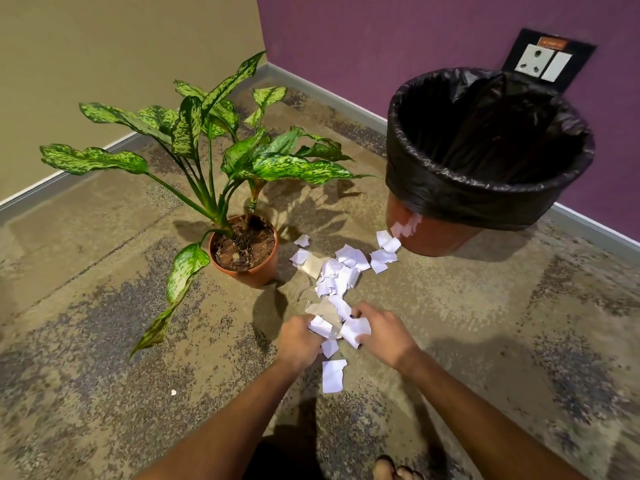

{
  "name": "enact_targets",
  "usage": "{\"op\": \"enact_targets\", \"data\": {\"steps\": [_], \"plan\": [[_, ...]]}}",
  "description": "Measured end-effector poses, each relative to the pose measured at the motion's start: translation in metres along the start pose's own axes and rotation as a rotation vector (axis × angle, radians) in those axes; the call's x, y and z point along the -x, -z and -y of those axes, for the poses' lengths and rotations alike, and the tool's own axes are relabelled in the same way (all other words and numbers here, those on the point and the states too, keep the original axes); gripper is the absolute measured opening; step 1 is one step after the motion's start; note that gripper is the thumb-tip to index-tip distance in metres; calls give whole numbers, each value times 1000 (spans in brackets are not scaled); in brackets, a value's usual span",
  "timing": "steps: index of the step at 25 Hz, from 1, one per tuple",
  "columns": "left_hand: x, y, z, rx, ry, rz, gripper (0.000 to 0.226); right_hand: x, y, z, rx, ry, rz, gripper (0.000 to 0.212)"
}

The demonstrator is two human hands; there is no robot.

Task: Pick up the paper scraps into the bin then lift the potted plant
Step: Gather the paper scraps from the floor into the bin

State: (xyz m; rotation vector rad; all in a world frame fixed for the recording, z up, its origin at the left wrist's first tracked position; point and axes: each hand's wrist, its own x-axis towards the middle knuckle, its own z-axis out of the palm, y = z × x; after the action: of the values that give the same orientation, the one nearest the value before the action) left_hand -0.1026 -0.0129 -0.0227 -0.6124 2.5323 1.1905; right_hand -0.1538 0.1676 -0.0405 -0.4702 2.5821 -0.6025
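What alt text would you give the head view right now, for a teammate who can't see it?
Both hands, left hand and right hand, gather white paper scraps from a trail on the floor. A potted plant stands left of the trail; a bin with a black liner stands to its right.

One potted plant (242,216) in an orange pot. One bin (485,161) lined with one black bag. Two bare hands, left hand (298,336) and right hand (384,332). Paper scraps (341,271) lie heaped, overlapping, too many to count exactly. One wall socket (545,60).
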Motion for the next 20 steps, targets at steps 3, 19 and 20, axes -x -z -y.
{"op": "enact_targets", "data": {"steps": [3, 19, 20], "plan": [[-1, 6, -28, 13, -100, 28, 15, 4, 25, 7, -210, 5, 26, 68], [-11, 77, -305, 363, -286, -197, 16, 11, 300, 45, -228, -39, -822, 35], [-16, 80, -318, 337, -270, -198, 16, 6, 311, 39, -280, -96, -832, 36]]}}
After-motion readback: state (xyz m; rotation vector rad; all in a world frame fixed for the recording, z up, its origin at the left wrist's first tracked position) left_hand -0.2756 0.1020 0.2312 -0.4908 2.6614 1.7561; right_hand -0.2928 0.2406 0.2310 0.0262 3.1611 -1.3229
